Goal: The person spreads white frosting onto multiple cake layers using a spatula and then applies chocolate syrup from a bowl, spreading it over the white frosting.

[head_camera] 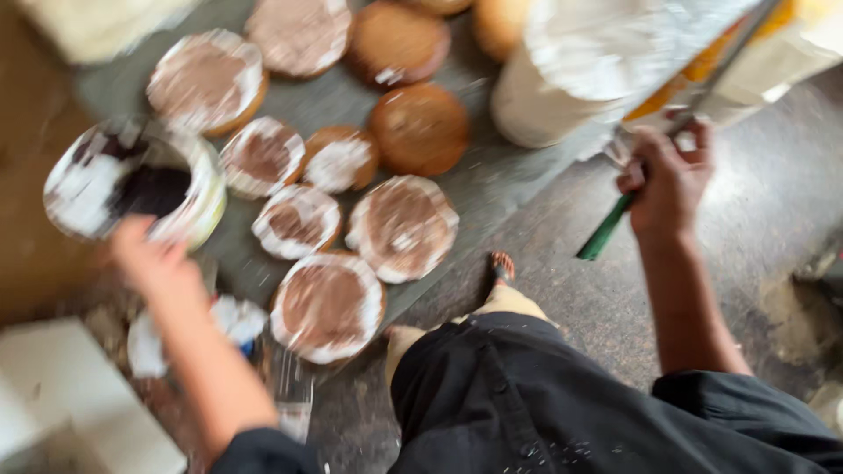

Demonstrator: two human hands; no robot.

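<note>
The view is blurred by motion. My right hand (667, 180) is closed around a long tool with a green handle (606, 233) and a metal blade that runs up to the right. My left hand (154, 263) reaches toward a round tub (136, 184) smeared with white cream and dark filling; I cannot tell whether it touches the tub. Several round cakes lie on a grey board (492, 189), some topped with brown spread and a white rim (327, 305), others plain brown (419, 129).
A large white cream-covered cake (562, 88) stands at the back right, next to a white bag or sack (773, 53). A white box (61, 395) sits at the lower left. My knee and foot (502, 268) rest on the speckled floor beside the board.
</note>
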